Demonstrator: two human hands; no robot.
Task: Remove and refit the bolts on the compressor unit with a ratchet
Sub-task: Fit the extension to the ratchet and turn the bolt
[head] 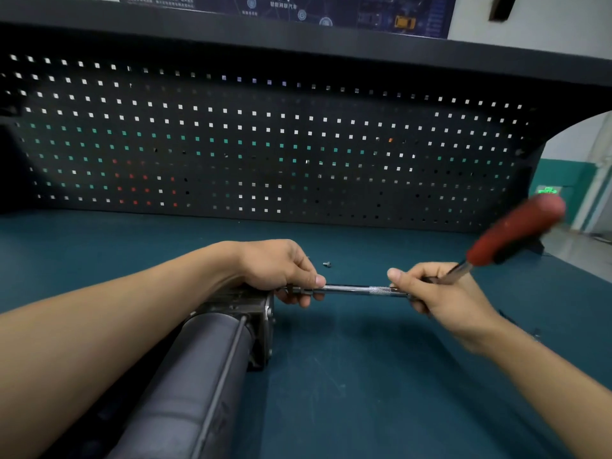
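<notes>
Grey compressor unit (205,369) lies near left on the teal bench (364,392). At its far end the left hand (278,270) curls round a steel extension bar (357,289); a loose bolt (327,264) sits just beyond. Further right, the right hand (440,293) grips the red-handled ratchet (513,235), blurred.

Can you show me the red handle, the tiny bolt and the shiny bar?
red handle (516,231): head view, middle of the grip.
tiny bolt (327,264): head view, its middle.
shiny bar (351,289): head view, bare stretch between hands.

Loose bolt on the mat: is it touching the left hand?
Apart. The head view shows a strip of bare mat between the bolt and the left hand.
</notes>
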